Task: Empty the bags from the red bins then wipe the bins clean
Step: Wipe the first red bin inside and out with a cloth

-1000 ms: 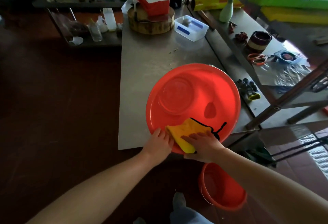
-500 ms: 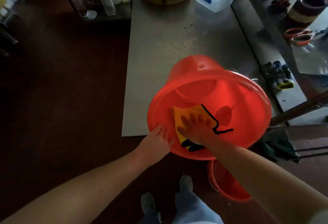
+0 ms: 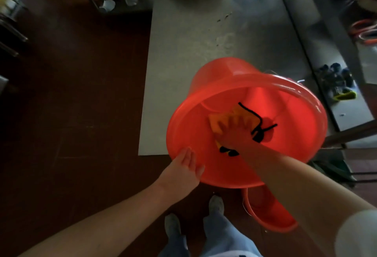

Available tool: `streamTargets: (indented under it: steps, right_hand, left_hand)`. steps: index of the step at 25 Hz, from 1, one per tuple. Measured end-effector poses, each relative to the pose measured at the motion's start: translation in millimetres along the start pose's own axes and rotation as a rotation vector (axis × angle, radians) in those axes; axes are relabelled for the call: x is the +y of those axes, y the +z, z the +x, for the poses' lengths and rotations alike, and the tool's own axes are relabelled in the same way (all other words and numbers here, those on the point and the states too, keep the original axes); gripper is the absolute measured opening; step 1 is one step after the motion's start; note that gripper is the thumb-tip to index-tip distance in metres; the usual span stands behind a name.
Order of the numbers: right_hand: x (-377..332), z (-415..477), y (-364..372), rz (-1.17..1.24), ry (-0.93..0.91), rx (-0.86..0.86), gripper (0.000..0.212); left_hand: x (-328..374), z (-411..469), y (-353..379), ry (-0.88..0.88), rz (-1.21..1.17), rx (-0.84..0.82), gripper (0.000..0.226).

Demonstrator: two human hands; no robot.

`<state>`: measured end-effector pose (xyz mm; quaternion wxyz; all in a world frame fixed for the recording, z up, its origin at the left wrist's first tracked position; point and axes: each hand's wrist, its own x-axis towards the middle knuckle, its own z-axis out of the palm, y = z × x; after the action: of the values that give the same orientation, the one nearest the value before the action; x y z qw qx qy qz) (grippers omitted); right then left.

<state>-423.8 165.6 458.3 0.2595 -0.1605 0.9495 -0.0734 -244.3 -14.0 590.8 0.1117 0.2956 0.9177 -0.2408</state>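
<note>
Flat right hand (image 3: 232,132) presses the cloth (image 3: 216,123) inside the tilted bin (image 3: 289,134); open left hand (image 3: 183,168) steadies its rim. Strong pushing may slip it.

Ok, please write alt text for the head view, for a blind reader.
A right hand presses a yellow cloth against the inside of a red bin tipped on its side on a metal table, opening toward the camera. The left hand rests flat on its rim. A second red bin sits on the floor below.
</note>
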Motion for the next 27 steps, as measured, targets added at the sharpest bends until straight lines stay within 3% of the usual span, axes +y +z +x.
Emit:
streamTargets:
  steps: [2,5,8,10,13,16,19,22,24,27]
  right_hand:
    - [-44,-6,-10,0.140,0.120,-0.171,0.086]
    - [-80,-5,-16,0.334,0.079,-0.217,0.075]
    - [-64,-12,-12,0.141,0.041,-0.195,0.074]
    - [-32,-13,-15,-0.107,0.010,-0.088,0.071]
    - [12,-16,-41,-0.177,0.013,0.078,0.066]
    - [15,-35,-50,-0.383,0.007,0.002,0.066]
    - [-30,-56,-34,-0.241,0.112,-0.183,0.072]
    - [-73,-73,-30,-0.012,0.109,-0.255,0.069]
    - [-72,-85,-31,-0.076,0.063,-0.226,0.065]
    - [-30,-94,-44,-0.375,0.007,-0.078,0.066]
  left_hand:
    - [-6,-1,-3,0.008,-0.020,0.011,0.046]
    - [-4,2,-5,0.005,-0.089,-0.053,0.044]
    - [1,2,-7,-0.023,-0.189,0.008,0.054]
    - [0,0,-9,-0.053,-0.213,-0.008,0.056]
    - [-1,-3,-13,-0.110,-0.203,-0.024,0.050]
    - [-1,2,-23,-0.105,-0.160,-0.033,0.049]
    - [-4,4,-21,-0.089,-0.133,-0.028,0.044]
    - [-8,2,-20,-0.056,-0.123,0.008,0.035]
    - [-9,-2,-15,-0.075,-0.159,0.003,0.039]
    - [-11,-7,-12,-0.092,-0.175,-0.046,0.052]
